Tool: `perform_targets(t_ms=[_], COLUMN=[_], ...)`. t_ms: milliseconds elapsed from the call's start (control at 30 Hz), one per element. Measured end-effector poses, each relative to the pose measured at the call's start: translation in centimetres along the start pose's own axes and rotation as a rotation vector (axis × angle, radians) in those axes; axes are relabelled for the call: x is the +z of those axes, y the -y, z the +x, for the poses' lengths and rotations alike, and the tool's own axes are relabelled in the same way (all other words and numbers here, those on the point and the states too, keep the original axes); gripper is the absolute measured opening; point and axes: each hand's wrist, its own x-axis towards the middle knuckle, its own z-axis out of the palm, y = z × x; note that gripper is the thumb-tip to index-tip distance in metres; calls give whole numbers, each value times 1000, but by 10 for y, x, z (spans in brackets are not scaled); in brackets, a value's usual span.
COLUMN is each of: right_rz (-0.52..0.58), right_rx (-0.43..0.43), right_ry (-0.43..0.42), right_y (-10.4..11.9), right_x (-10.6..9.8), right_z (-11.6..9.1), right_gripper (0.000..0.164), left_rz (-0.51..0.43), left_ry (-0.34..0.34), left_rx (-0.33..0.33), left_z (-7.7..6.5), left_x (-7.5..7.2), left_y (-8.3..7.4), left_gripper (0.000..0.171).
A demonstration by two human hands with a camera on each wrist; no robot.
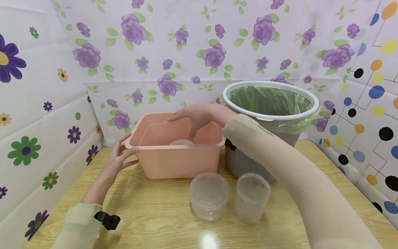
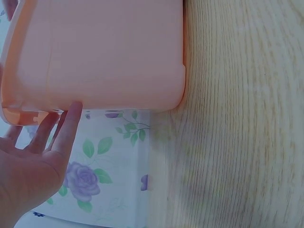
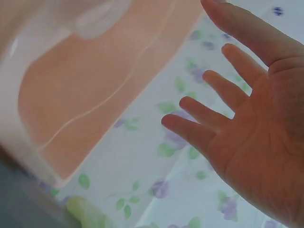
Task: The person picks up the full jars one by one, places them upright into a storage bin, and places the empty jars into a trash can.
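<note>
A pink plastic basin [image 1: 178, 162] stands on the wooden table. My left hand [image 1: 119, 157] holds its left end by the rim; the left wrist view shows fingertips [image 2: 73, 111] against the basin's side. Above the basin's opening is my right hand [image 1: 199, 116], fingers spread, holding nothing; its bare palm [image 3: 266, 147] faces the right wrist camera. Inside the basin lies a clear, round plastic item [image 1: 181, 142], partly hidden by the front wall. In front stand a short, round lidded plastic container [image 1: 209, 197] and a taller, translucent plastic container [image 1: 252, 199].
Behind my right forearm stands a grey trash bin [image 1: 242, 166] with a white rim and a green bag [image 1: 286, 103] lining it. Flower-patterned sheets [image 1: 186, 45] cover the back and left; a dotted sheet [image 1: 367, 114] hangs on the right.
</note>
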Motion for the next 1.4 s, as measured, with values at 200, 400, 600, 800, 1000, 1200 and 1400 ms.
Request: perform_targets(t_ms=[200,400,600,800,1000,1200,1400], right_rz=[12,49,53,73,73,83,54], right_rx=[-96,-113,-155,-207,-237,-256,-186], right_ry=[-162,-304,-482,-673,-813,-929,-976], right_y=[13,20,23,19,17,13,9], right_x=[5,10,13,23,33,40,43], right_z=[-25,-53,-81,-105,-126,-147,-172], right_gripper=[89,83,73,70,73,73,76], left_rz=[0,-4,-10,-2,10,22,15], left_ry=[-5,1,0,4,-1,1,-4], left_rx=[1,3,1,0,-3,12,12], left_z=[2,3,4,6,3,2,1], left_x=[0,0,1,3,1,0,0], left_y=[1,4,5,4,5,4,5], left_gripper=[72,72,71,71,72,71,71])
